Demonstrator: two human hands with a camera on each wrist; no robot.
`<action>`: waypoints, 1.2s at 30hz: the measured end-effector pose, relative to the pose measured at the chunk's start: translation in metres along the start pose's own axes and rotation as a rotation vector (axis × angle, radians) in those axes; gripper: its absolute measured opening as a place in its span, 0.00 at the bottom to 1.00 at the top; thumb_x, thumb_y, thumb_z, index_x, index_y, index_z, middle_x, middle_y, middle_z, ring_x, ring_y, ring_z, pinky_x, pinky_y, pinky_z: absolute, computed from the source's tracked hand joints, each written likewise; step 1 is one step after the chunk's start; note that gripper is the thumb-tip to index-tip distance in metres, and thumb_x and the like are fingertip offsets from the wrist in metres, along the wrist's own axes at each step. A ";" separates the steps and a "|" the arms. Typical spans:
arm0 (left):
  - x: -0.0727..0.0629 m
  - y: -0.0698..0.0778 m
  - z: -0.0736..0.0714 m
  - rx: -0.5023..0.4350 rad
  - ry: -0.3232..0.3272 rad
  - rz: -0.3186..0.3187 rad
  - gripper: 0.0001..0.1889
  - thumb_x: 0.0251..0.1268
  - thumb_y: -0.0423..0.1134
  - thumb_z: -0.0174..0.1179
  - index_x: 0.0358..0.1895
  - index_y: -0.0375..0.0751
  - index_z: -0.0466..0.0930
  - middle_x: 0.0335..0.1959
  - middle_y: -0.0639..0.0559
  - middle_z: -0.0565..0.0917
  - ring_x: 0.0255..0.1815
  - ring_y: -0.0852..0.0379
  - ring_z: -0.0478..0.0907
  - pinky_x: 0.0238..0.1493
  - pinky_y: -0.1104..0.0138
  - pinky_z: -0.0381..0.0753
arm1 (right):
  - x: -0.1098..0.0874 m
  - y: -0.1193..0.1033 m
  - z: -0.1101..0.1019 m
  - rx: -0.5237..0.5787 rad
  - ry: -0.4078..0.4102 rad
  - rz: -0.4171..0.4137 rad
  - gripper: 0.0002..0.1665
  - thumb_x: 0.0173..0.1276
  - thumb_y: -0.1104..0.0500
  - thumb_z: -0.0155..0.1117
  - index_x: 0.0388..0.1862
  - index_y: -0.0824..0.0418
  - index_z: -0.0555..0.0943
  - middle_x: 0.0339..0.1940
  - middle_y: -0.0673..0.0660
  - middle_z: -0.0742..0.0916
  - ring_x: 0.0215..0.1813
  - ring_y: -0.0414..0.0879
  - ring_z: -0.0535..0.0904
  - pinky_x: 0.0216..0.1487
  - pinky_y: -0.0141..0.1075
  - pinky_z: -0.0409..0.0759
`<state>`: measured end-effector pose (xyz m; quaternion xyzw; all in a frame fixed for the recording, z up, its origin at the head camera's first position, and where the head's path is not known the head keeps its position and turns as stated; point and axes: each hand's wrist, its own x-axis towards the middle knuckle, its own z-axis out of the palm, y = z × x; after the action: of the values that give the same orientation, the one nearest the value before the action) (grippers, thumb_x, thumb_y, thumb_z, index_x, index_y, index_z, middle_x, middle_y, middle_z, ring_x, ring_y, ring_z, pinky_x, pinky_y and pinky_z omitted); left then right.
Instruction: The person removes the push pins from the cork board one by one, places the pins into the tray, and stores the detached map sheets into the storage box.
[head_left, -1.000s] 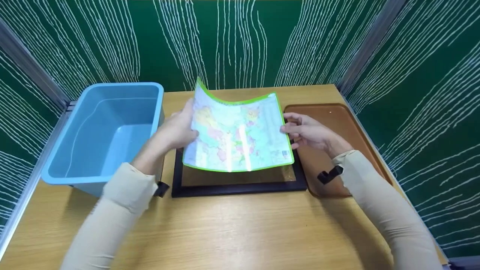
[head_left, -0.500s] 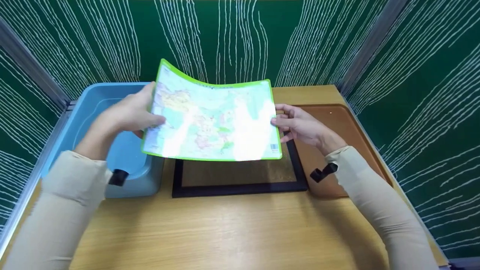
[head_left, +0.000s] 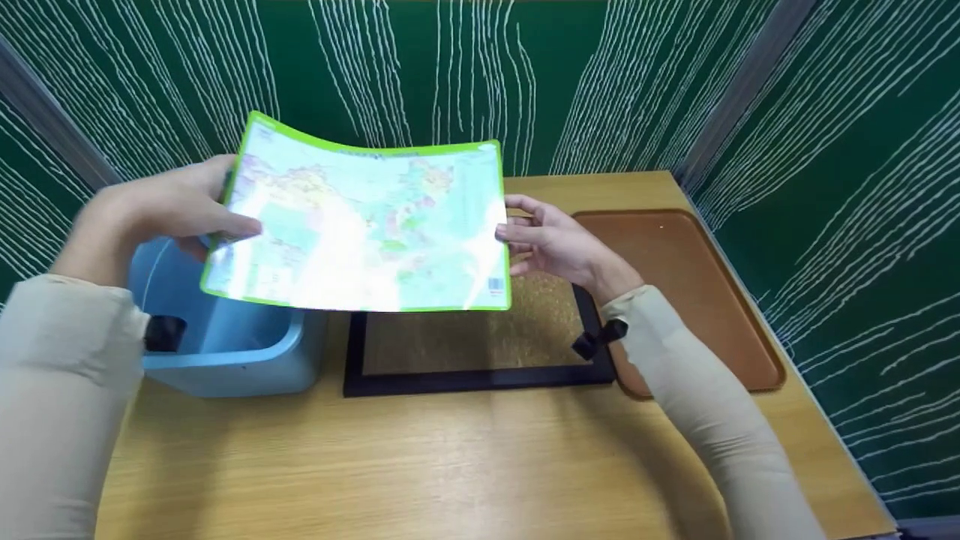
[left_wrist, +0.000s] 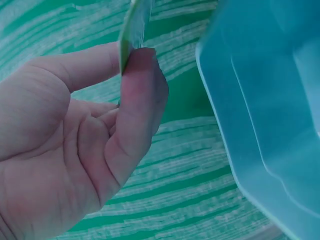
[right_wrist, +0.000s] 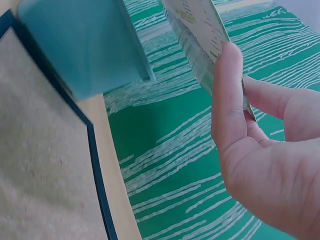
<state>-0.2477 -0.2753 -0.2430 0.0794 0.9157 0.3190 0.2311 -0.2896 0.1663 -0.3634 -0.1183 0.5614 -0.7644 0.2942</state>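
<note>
A glossy map sheet [head_left: 360, 225] with a green border is held up in the head view, bowed slightly and streaked with glare. My left hand [head_left: 165, 199] pinches its left edge, thumb on the printed face. At the opposite edge my right hand [head_left: 551, 240] pinches the sheet between thumb and fingers. Beneath the sheet's left part stands a blue plastic tub [head_left: 225, 371], partly covered by it. A dark-framed board [head_left: 480, 379] with a brown, cork-like surface lies on the table under the sheet's right part. Both wrist views show the sheet's edge between thumb and fingers.
To the right of the board lies a brown tray [head_left: 697, 300], near the table's right edge. The wooden table [head_left: 450, 457] extends in front. Green panels [head_left: 465, 75] with white wavy lines and metal posts enclose the back and sides.
Both hands have carried the map sheet left and upward, from over the framed board to partly over the blue tub. They have moved farther apart, so the sheet is flatter.
</note>
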 end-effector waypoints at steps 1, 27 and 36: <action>-0.001 -0.004 -0.003 -0.002 0.000 -0.005 0.41 0.74 0.44 0.61 0.79 0.40 0.44 0.55 0.34 0.79 0.41 0.46 0.85 0.39 0.49 0.87 | 0.002 0.000 0.003 0.005 -0.007 -0.001 0.36 0.70 0.65 0.68 0.74 0.57 0.66 0.50 0.64 0.85 0.38 0.52 0.86 0.31 0.41 0.87; -0.014 -0.072 -0.039 0.079 0.120 -0.192 0.57 0.69 0.50 0.67 0.79 0.28 0.30 0.54 0.20 0.73 0.35 0.41 0.84 0.39 0.44 0.85 | 0.039 0.005 0.060 0.069 -0.121 -0.034 0.31 0.73 0.68 0.63 0.72 0.58 0.68 0.54 0.69 0.85 0.38 0.54 0.87 0.36 0.42 0.88; -0.013 -0.099 -0.036 0.007 0.163 -0.264 0.49 0.71 0.41 0.64 0.79 0.25 0.38 0.59 0.20 0.66 0.45 0.30 0.78 0.45 0.43 0.83 | 0.053 0.012 0.074 0.103 -0.102 -0.019 0.30 0.73 0.67 0.63 0.72 0.58 0.69 0.52 0.68 0.85 0.37 0.53 0.86 0.36 0.41 0.87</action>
<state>-0.2530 -0.3768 -0.2752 -0.0670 0.9351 0.2879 0.1954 -0.2901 0.0743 -0.3574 -0.1473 0.5046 -0.7880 0.3207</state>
